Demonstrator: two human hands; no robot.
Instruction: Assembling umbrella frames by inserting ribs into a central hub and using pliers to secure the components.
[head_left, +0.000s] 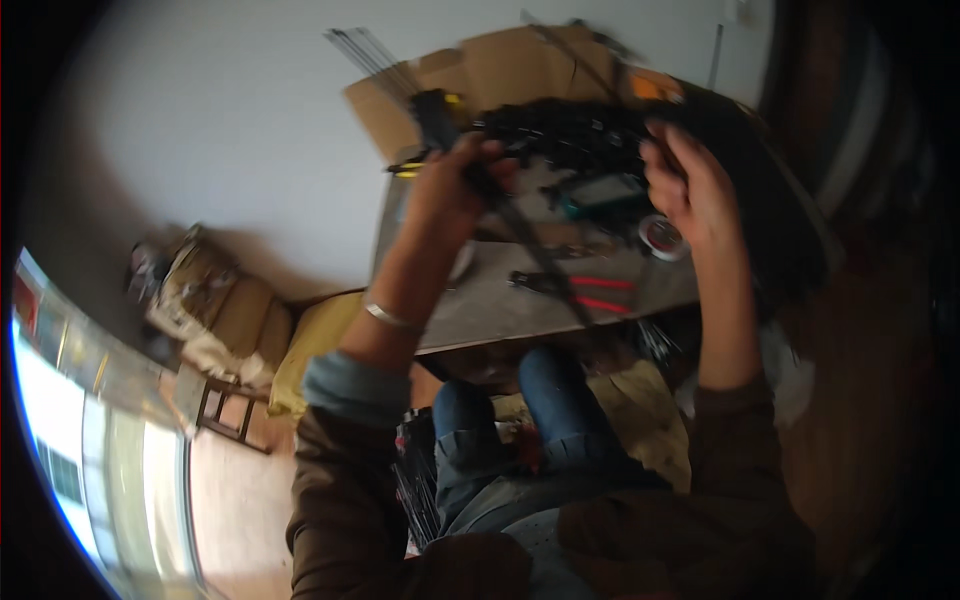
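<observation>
My left hand [455,190] is raised over the table, its fingers wrapped round the black upper end of a long, thin dark rod [533,243]. The rod slants down toward the table's front edge. To the right, my right hand [695,190] is closed above the table; whatever its curled fingers hold, if anything, is blurred and hidden. Below the hands lie pliers with red handles [600,294], their dark jaws close to the rod. Near my right hand are a round reel with a pale rim [662,237] and a teal tool-like object [595,205].
A heap of black parts [570,135] covers the back of the grey table [470,318], before an opened cardboard box [505,70]. Thin rods [365,55] stand at the back left. Stuffed sacks [235,310] and a wooden stool [230,415] are at left.
</observation>
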